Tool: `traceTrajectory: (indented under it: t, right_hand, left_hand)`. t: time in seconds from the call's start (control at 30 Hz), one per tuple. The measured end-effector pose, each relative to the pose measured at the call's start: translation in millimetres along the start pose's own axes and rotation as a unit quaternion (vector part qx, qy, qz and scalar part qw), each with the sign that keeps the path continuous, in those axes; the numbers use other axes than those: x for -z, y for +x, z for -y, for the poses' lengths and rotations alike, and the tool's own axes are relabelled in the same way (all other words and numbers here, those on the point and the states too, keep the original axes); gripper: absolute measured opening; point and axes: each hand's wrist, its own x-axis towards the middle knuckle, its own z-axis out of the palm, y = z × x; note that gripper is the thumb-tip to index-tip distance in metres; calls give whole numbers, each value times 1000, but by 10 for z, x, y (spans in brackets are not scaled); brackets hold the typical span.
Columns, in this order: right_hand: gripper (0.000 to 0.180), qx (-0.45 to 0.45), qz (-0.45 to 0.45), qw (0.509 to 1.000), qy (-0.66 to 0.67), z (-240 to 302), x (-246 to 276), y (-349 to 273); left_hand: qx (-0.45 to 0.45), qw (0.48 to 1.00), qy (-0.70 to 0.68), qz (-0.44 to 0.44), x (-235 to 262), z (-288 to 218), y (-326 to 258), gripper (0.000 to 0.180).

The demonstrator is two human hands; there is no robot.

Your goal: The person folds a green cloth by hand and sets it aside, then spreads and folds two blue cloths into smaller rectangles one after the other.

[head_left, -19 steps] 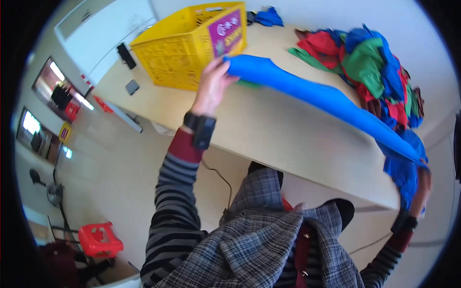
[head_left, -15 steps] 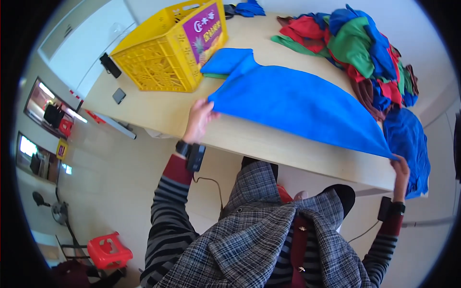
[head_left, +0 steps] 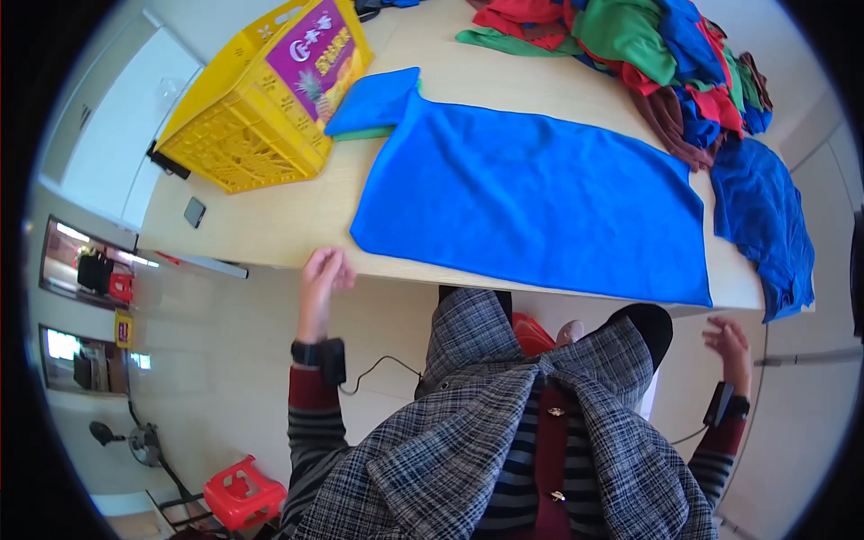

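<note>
A blue garment (head_left: 531, 193) lies spread flat on the light wooden table (head_left: 270, 225), one sleeve reaching toward the yellow crate (head_left: 261, 99). My left hand (head_left: 322, 274) hovers just off the table's near edge, left of the garment's lower corner, fingers loosely curled and holding nothing. My right hand (head_left: 731, 342) hangs below the table edge near the garment's right corner, fingers apart and empty.
A heap of red, green and blue clothes (head_left: 666, 54) fills the far right of the table. Another blue garment (head_left: 765, 225) drapes over the right edge. A small dark phone (head_left: 193, 211) lies near the crate. A red stool (head_left: 243, 490) stands on the floor.
Both hands have let go of the blue garment, which now lies flat on the table. They have drawn back below the near edge.
</note>
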Motion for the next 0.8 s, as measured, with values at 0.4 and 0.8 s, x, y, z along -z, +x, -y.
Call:
traceTrajectory:
  t: [0.4,0.8]
  right_hand:
    - [43,-417,-40,869,262,-3236,110,-2686]
    - [50,-72,-316,919,225,-480,3885,-3155]
  left_hand:
    - [317,893,172,270,422,745,-663,27]
    - [106,989,54,88,3707,-1282,-423,59]
